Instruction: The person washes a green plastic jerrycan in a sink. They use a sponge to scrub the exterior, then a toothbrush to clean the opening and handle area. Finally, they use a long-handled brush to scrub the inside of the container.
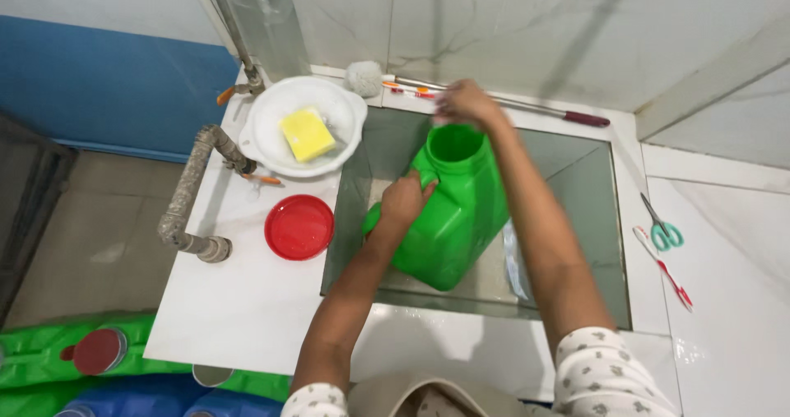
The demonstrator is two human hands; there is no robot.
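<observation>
The left hand (402, 201) is closed around the handle of a green plastic jug (455, 211), which stands tilted in the sink (576, 178). The right hand (466, 104) rests at the jug's open mouth, fingers curled; whether it grips anything cannot be told. A red lid (299, 227) lies on the counter (247, 302) beside the sink.

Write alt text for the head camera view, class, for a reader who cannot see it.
Two bare hands hold a green plastic jug over a sink: the left hand grips its handle, the right hand is at its open mouth. A red lid and a white bowl holding a yellow sponge sit alongside.
</observation>
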